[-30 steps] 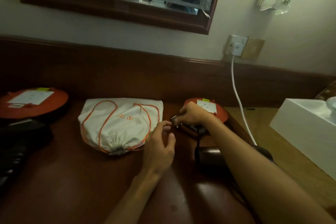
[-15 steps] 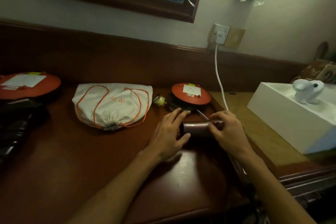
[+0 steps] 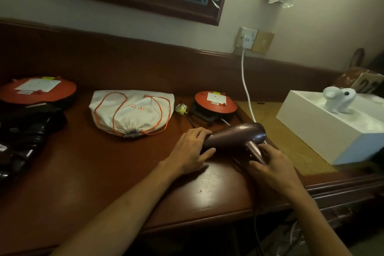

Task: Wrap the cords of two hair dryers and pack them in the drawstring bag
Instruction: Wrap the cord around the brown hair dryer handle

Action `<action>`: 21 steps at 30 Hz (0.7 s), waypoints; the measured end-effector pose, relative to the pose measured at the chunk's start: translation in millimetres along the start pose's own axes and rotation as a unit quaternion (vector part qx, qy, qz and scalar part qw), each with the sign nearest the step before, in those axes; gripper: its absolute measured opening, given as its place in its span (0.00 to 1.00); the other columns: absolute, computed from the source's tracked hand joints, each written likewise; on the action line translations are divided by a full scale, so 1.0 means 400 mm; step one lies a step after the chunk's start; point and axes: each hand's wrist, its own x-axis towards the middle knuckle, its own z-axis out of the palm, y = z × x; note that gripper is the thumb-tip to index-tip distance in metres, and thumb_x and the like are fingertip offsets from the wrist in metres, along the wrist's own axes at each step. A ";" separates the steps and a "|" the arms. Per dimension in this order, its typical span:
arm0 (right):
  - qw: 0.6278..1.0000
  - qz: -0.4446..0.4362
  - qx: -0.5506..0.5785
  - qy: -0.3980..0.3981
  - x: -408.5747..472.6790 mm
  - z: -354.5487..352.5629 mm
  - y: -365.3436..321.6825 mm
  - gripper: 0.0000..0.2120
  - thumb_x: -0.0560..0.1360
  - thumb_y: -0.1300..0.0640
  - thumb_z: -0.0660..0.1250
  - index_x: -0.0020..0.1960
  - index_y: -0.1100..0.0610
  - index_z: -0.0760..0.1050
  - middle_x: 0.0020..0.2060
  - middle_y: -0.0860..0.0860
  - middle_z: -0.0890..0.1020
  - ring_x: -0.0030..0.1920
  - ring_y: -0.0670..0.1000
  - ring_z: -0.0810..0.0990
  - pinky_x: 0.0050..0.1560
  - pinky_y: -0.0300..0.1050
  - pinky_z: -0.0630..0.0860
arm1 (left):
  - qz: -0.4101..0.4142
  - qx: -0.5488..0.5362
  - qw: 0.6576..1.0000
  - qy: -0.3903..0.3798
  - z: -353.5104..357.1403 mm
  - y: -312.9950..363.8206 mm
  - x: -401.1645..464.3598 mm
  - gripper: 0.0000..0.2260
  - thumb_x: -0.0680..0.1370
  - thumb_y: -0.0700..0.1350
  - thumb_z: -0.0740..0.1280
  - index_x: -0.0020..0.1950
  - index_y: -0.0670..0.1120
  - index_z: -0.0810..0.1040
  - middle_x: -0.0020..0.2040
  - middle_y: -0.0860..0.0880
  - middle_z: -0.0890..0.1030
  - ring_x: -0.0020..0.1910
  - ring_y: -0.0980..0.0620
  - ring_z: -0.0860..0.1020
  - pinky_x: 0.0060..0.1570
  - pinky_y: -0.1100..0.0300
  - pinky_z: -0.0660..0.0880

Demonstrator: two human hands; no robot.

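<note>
Starting at the far left of the glossy reddish-brown wooden table (image 3: 87, 174), a round orange-topped reel (image 3: 37, 91) with a white label sits above a heap of dark, shiny objects (image 3: 22, 139) too dim to make out. Next lies the drawstring bag (image 3: 132, 111), off-white cloth, rounded and full-looking, its mouth cinched into puckers facing the person, thin orange cords looped over it. A small yellow item (image 3: 181, 108) lies just right of it, beside a smaller orange disc (image 3: 216, 102). The left hand (image 3: 190, 151) reaches in from below with forearm angled up and right, fingers and thumb loosely wrapped around the nozzle end of the hair dryer (image 3: 234, 138). Its smooth, dark maroon barrel lies sideways near the table's right part. The right hand (image 3: 270, 167) curls its fingers round the tapered handle. A white cable (image 3: 246, 87) drops from a wall plug. Further right, a white box (image 3: 324, 129) carries a small white figure (image 3: 338, 97).
</note>
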 end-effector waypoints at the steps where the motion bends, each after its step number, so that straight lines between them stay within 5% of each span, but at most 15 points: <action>1: 0.999 -0.027 -0.014 0.010 0.000 -0.016 -0.009 0.27 0.72 0.54 0.77 0.69 0.53 0.74 0.56 0.53 0.82 0.49 0.49 0.80 0.53 0.49 0.79 | 0.002 0.002 1.000 0.012 -0.010 -0.001 0.003 0.25 0.80 0.60 0.65 0.74 0.51 0.67 0.71 0.50 0.71 0.70 0.51 0.69 0.71 0.51 0.69; 5: 0.986 -0.148 -0.082 -0.004 0.003 -0.069 -0.074 0.26 0.70 0.52 0.78 0.67 0.50 0.76 0.49 0.46 0.81 0.45 0.44 0.76 0.48 0.41 0.75 | 0.019 0.019 0.996 0.081 -0.103 0.013 0.002 0.37 0.75 0.64 0.70 0.78 0.55 0.60 0.78 0.49 0.64 0.78 0.49 0.61 0.77 0.49 0.59; 9: 0.954 -0.251 -0.153 -0.062 0.013 -0.092 -0.200 0.21 0.74 0.44 0.73 0.65 0.44 0.74 0.46 0.40 0.74 0.42 0.39 0.71 0.42 0.33 0.68 | 0.048 0.111 0.992 0.023 -0.206 0.051 -0.034 0.40 0.72 0.67 0.71 0.79 0.60 0.58 0.83 0.50 0.51 0.82 0.49 0.46 0.80 0.46 0.46; 14: 0.917 -0.331 -0.176 -0.138 0.012 -0.068 -0.393 0.19 0.74 0.44 0.73 0.63 0.46 0.75 0.51 0.44 0.80 0.47 0.43 0.75 0.48 0.41 0.76 | 0.029 0.129 0.990 -0.043 -0.281 0.003 -0.078 0.25 0.75 0.60 0.72 0.71 0.55 0.75 0.78 0.54 0.68 0.81 0.55 0.56 0.79 0.39 0.44; 21: 0.906 -0.297 -0.164 -0.253 0.044 -0.033 -0.492 0.14 0.74 0.55 0.75 0.57 0.48 0.76 0.49 0.48 0.80 0.47 0.48 0.81 0.51 0.46 0.81 | -0.061 0.051 0.997 0.010 -0.314 -0.119 -0.183 0.21 0.74 0.57 0.75 0.66 0.55 0.79 0.72 0.59 0.74 0.78 0.59 0.61 0.76 0.31 0.39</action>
